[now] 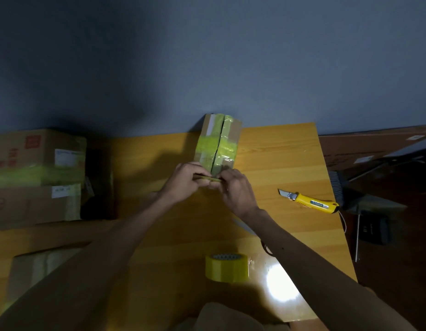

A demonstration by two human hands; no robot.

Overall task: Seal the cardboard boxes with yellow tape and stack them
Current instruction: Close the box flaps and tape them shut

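A small cardboard box (218, 140) with patches of yellow tape lies on the wooden table (288, 163), its two top flaps meeting at a dark seam down the middle. My left hand (183, 181) and my right hand (234, 187) grip its near edge from either side, fingers curled round the flap ends where they meet. A roll of yellow tape (227, 267) stands on the table nearer to me, apart from both hands.
A yellow utility knife (311, 201) with its blade out lies to the right of the box. Two taped cardboard boxes (37, 177) are stacked at the left, with another box (35, 263) lower left. The table's right edge drops off beside dark clutter.
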